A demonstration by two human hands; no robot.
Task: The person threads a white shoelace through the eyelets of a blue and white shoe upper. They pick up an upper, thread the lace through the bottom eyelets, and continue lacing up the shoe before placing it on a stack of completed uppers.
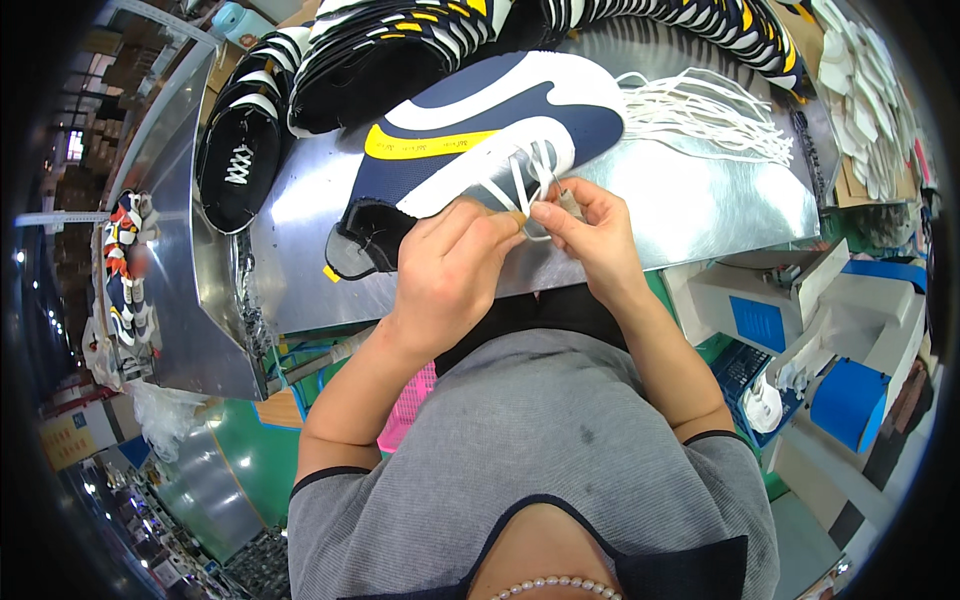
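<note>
Left hand (450, 262) and right hand (596, 232) pinch thin white lace (498, 193) on navy-white-yellow flexible shoe upper (485, 125); contact points partly hidden, lace ends indiscernible.

Workbench top (690, 205): smooth, glossy metal | shoe upper (485, 118): matt mesh cloth | shoelace bundle (700, 118): matt cord | basket (408, 408): probably plastic

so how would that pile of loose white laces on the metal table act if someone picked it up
The loose white laces would probably hang floppy, since they lie in loose curves. They look thin, so likely light. Many cross each other, so some might drag others along
</note>
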